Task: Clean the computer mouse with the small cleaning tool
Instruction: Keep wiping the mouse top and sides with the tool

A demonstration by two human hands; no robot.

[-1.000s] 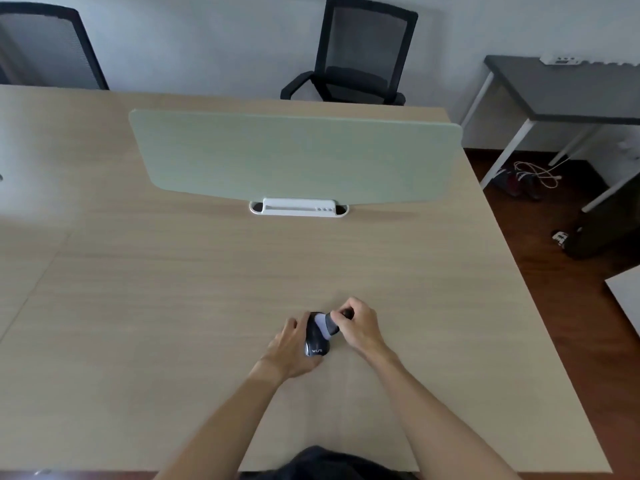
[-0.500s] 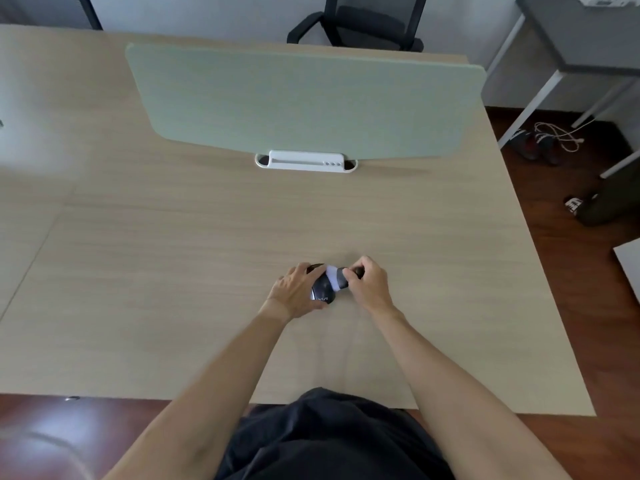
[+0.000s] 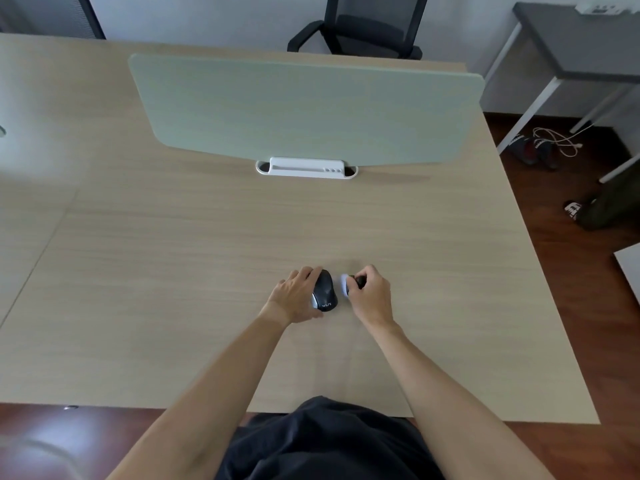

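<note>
A black computer mouse [image 3: 325, 292] lies on the wooden desk [image 3: 173, 271], its white logo facing me. My left hand [image 3: 296, 296] rests on the mouse's left side, fingers wrapped loosely over its front. The small cleaning tool [image 3: 346, 284], with a pale head and a dark handle, is pinched in the curled fingers of my right hand [image 3: 370, 295]. Its head sits just to the right of the mouse, a small gap apart from it.
A pale green divider panel [image 3: 304, 109] stands across the desk's middle in a white base [image 3: 306, 167]. A black office chair [image 3: 363, 26] stands beyond the desk. A grey side table [image 3: 581, 39], cables and shoes are on the floor at the right.
My right hand has pulled the tool off the mouse's top to the right, so the whole mouse back shows. The camera has tilted down and then up a little.
</note>
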